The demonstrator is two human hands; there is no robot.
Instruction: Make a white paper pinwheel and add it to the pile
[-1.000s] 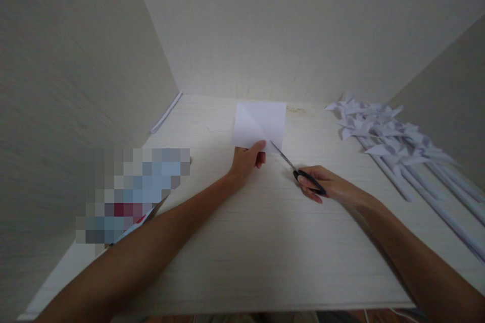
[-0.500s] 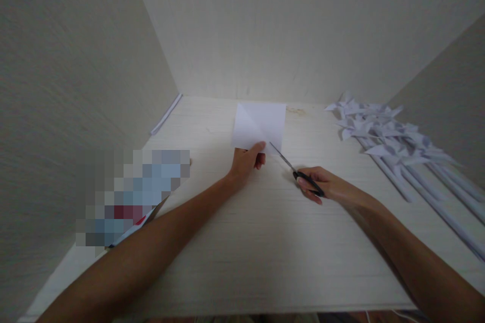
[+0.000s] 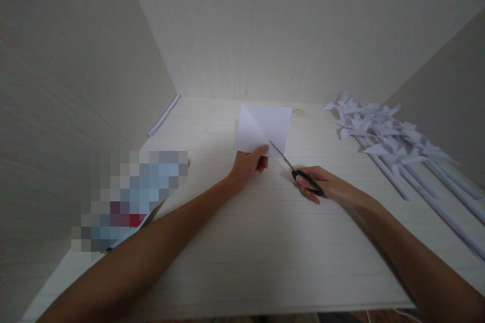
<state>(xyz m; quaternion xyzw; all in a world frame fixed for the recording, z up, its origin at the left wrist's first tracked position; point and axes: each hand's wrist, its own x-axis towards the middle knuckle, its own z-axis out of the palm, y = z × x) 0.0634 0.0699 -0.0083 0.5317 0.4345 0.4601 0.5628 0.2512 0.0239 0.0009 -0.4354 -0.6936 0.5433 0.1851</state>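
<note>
A square sheet of white paper [image 3: 261, 123] with a diagonal crease is pinched at its near edge by my left hand [image 3: 252, 159], thumb on top and fingers underneath. My right hand [image 3: 312, 181] is closed around the black handles of a pair of scissors [image 3: 282, 155]. The blades point up and left, their tip over the paper near the crease, close to my left thumb. Whether the blades are cutting into the sheet cannot be made out.
Several white paper pinwheels [image 3: 382, 131] on rolled paper sticks [image 3: 435, 212] lie at the right. A thin white paper strip or stick [image 3: 164, 115] lies along the left wall. A blurred-out, bluish object [image 3: 151, 181] sits at the left. Walls enclose the white table [image 3: 242, 262] on three sides.
The paper has shifted slightly right and tilted clockwise with my left hand. The scissor tip now overlaps the sheet more. My right hand has barely moved.
</note>
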